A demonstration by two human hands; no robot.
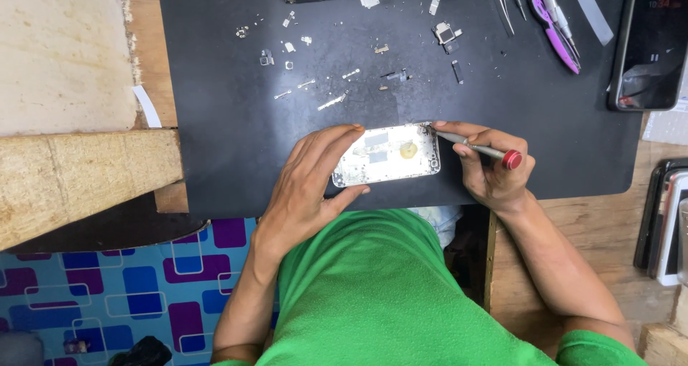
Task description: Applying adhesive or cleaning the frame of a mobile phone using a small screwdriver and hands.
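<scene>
Left hand (304, 187) wrapped around one end of an opened phone shell (387, 154), flat on a black mat (215, 122). Right hand (491, 169) pinching a red-capped screwdriver (480, 149), tip at the shell's other end. Small screws and brackets (337, 75) scattered farther up the mat.

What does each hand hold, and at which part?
The left hand grips the open phone shell at its left end. The right hand holds a screwdriver by its shaft, with the tip at the shell's right end.
</scene>
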